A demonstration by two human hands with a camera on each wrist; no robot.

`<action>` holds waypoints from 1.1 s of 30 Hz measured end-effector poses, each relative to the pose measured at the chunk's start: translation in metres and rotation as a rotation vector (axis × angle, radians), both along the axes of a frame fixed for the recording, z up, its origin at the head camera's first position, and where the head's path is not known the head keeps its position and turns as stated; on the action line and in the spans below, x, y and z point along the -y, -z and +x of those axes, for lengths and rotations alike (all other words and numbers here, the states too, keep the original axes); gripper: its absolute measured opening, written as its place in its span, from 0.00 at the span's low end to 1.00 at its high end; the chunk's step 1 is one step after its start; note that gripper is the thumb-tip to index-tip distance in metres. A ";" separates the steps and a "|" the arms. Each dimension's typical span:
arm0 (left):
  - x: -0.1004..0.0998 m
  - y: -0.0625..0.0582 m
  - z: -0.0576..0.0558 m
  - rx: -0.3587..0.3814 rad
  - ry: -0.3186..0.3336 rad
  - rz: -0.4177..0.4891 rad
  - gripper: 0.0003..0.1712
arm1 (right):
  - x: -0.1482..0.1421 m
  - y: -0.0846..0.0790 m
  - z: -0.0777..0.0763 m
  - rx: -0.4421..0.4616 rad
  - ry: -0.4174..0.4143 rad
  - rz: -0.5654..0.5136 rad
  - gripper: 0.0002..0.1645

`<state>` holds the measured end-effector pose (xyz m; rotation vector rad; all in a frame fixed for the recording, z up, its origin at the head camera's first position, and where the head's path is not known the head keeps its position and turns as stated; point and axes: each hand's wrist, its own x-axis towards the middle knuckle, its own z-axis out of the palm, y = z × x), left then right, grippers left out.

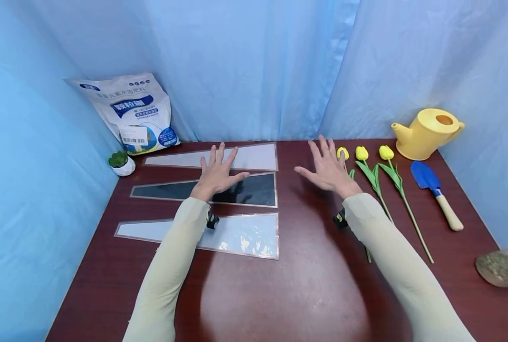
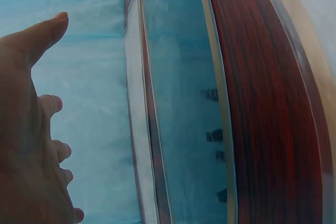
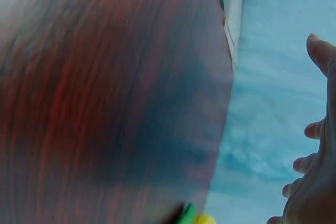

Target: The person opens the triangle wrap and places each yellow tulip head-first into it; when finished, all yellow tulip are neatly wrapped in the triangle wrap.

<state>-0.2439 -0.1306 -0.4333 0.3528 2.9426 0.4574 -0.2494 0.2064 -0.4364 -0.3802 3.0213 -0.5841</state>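
With fingers spread, my left hand [image 1: 216,175] hovers over the tapered panels on the left and holds nothing. Beneath and around it lie a white upper panel [image 1: 254,156], a dark middle panel [image 1: 258,190] and a white lower panel [image 1: 245,235], all with clear borders. My right hand [image 1: 330,172], also spread and holding nothing, is above the table just left of the artificial yellow tulips. The nearest tulip [image 1: 342,153] is partly hidden by the right hand and sleeve. Two more, a middle tulip [image 1: 362,153] and a right tulip [image 1: 386,152], lie beside it.
A blue trowel [image 1: 426,175] with a pale handle lies right of the tulips. Behind it stands a yellow watering can [image 1: 425,135]. At the right edge is a jar [image 1: 499,268] of dried material. A fertilizer bag [image 1: 129,111] and small potted succulent [image 1: 122,164] stand back left.
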 end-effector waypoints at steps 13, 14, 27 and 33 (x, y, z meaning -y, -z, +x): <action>-0.025 0.014 -0.011 0.063 0.037 0.000 0.53 | 0.027 0.019 -0.020 0.145 -0.010 -0.011 0.58; -0.027 0.015 -0.012 0.068 0.039 -0.008 0.53 | 0.029 0.021 -0.021 0.155 -0.009 -0.013 0.58; -0.049 0.026 -0.015 0.171 0.088 -0.036 0.52 | 0.043 0.038 -0.034 0.253 0.002 0.004 0.56; -0.057 0.030 -0.015 0.209 0.117 -0.052 0.51 | 0.049 0.041 -0.039 0.265 0.027 0.047 0.55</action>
